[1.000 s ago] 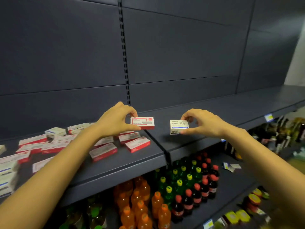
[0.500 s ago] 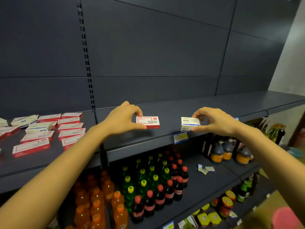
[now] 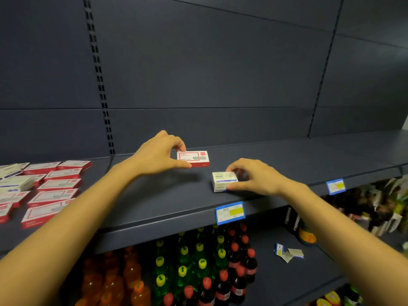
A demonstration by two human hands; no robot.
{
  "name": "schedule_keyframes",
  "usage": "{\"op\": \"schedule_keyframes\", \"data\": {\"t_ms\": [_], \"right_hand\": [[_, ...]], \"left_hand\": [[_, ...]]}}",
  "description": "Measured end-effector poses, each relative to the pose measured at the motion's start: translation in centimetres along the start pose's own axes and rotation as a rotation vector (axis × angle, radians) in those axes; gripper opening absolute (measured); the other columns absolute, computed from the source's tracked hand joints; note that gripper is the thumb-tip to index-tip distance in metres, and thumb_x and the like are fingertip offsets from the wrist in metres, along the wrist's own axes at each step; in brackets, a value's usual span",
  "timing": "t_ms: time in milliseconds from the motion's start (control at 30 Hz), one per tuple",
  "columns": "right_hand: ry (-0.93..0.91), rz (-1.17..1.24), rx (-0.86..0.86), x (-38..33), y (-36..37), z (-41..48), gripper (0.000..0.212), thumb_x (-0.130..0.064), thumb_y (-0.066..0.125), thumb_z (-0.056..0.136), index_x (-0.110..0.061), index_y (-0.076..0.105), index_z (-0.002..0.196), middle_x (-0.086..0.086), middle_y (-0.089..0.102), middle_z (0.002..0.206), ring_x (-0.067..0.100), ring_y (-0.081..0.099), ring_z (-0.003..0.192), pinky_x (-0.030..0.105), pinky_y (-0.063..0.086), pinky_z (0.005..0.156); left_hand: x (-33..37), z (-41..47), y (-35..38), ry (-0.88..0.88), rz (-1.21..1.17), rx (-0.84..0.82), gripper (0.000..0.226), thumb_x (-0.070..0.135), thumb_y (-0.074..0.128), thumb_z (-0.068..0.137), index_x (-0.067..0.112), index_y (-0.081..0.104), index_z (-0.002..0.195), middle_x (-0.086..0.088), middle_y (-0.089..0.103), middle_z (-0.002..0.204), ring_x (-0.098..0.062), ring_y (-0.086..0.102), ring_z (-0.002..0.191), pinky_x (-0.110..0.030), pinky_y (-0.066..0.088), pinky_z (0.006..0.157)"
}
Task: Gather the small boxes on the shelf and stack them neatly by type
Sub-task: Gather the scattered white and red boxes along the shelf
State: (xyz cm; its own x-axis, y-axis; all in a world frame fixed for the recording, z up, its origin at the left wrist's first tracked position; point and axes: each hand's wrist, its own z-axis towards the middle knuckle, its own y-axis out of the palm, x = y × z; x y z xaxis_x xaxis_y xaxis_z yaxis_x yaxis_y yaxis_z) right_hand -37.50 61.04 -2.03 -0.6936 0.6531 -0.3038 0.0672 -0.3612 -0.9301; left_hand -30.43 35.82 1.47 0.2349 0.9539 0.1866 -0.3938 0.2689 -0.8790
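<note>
My left hand (image 3: 160,154) pinches a red-and-white small box (image 3: 194,158) by its left end, just above the dark shelf (image 3: 309,160). A white box with a blue stripe (image 3: 223,181) is gripped by my right hand (image 3: 257,176); it sits low on the shelf near the front edge, apparently touching it. On the shelf's left section lie several more red-and-white boxes (image 3: 55,186) and some white-and-blue boxes (image 3: 15,183), scattered flat.
Blue price tags (image 3: 230,212) (image 3: 335,186) hang on the shelf's front edge. Below stand orange, green and dark soda bottles (image 3: 198,268); loose tags (image 3: 288,253) lie on the lower shelf. More bottles crowd the right. A slotted upright (image 3: 100,85) divides the back panel.
Both hands carried their boxes rightward from the scattered pile to the bare shelf section. My right hand has lowered the white box onto the shelf; the view has shifted right.
</note>
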Motion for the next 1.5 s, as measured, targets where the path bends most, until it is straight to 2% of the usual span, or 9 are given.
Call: {"op": "schedule_keyframes", "data": {"t_ms": [100,200,433,633,900,1133,1267,1367,1500], "right_hand": [[-0.030,-0.012,-0.067,1.8,-0.3,0.8,0.049,-0.049,0.061,0.082,-0.027,0.053,0.125,-0.007,0.057,0.125,0.010,0.053,0.109,0.035,0.046,0.096],[-0.025,0.004,0.014,4.3,-2.7,0.8,0.046,-0.045,0.055,0.087,-0.022,0.053,0.127,-0.006,0.058,0.128,0.009,0.055,0.112,0.029,0.043,0.099],[0.057,-0.162,0.037,13.1,-8.2,-1.0,0.035,-0.035,0.050,0.092,-0.025,0.054,0.126,-0.010,0.058,0.128,0.008,0.054,0.115,0.035,0.042,0.101],[0.058,-0.133,0.013,20.0,-10.7,-2.6,0.029,-0.030,0.051,0.093,-0.026,0.056,0.121,-0.011,0.060,0.124,0.007,0.055,0.110,0.036,0.044,0.100],[0.006,-0.129,-0.004,26.8,-13.7,-4.1,0.029,-0.024,0.051,0.093,-0.023,0.057,0.122,-0.008,0.060,0.126,0.010,0.055,0.114,0.037,0.042,0.102],[-0.067,-0.109,-0.053,29.4,-14.3,-4.3,0.029,-0.025,0.050,0.094,-0.024,0.056,0.122,-0.006,0.059,0.126,0.011,0.055,0.113,0.038,0.044,0.101],[-0.170,-0.103,-0.051,28.0,-13.4,-2.6,0.031,-0.025,0.051,0.093,-0.022,0.056,0.123,-0.004,0.059,0.126,0.011,0.055,0.112,0.036,0.044,0.100],[-0.274,-0.082,-0.039,25.3,-12.2,-0.6,0.032,-0.026,0.052,0.093,-0.020,0.055,0.124,-0.003,0.059,0.126,0.012,0.055,0.113,0.034,0.044,0.100],[-0.396,-0.055,-0.023,20.4,-10.0,1.7,0.032,-0.029,0.052,0.092,-0.024,0.055,0.123,-0.004,0.058,0.127,0.014,0.053,0.116,0.038,0.042,0.101]], "left_hand": [[0.8,2.3,1.0,0.002,0.007,0.009,0.042,0.046,0.069,0.074,0.018,0.059,0.103,0.011,0.054,0.095,-0.009,0.038,0.090,-0.031,0.040,0.074],[2.4,4.1,2.0,0.003,-0.026,0.000,0.042,0.045,0.069,0.074,0.018,0.060,0.105,0.010,0.055,0.097,-0.009,0.040,0.091,-0.033,0.042,0.077],[8.0,7.8,5.3,0.030,-0.013,-0.052,0.043,0.045,0.068,0.075,0.017,0.057,0.106,0.006,0.056,0.102,-0.008,0.040,0.094,-0.034,0.044,0.081],[14.2,10.9,10.1,0.014,-0.030,-0.080,0.044,0.047,0.068,0.075,0.017,0.058,0.105,0.010,0.050,0.094,-0.007,0.036,0.086,-0.026,0.035,0.068],[21.2,15.8,16.8,-0.110,-0.065,-0.119,0.043,0.047,0.067,0.077,0.014,0.058,0.103,-0.003,0.061,0.106,-0.015,0.041,0.099,-0.038,0.045,0.083],[24.2,17.3,19.8,-0.184,-0.071,-0.228,0.047,0.045,0.063,0.080,0.011,0.055,0.111,-0.007,0.058,0.117,-0.014,0.044,0.101,-0.036,0.046,0.088],[23.8,15.7,17.4,-0.260,-0.050,-0.045,0.051,0.050,0.052,0.086,0.014,0.051,0.122,-0.004,0.055,0.127,-0.019,0.046,0.116,-0.037,0.043,0.098],[21.8,12.9,14.2,-0.324,0.100,0.121,0.036,0.038,0.046,0.093,0.016,0.053,0.119,-0.002,0.059,0.124,-0.020,0.050,0.113,-0.036,0.042,0.095],[18.9,7.5,10.0,-0.475,0.311,0.232,0.029,0.026,0.044,0.094,0.014,0.055,0.117,-0.005,0.061,0.121,-0.025,0.049,0.115,-0.038,0.043,0.092]]}}
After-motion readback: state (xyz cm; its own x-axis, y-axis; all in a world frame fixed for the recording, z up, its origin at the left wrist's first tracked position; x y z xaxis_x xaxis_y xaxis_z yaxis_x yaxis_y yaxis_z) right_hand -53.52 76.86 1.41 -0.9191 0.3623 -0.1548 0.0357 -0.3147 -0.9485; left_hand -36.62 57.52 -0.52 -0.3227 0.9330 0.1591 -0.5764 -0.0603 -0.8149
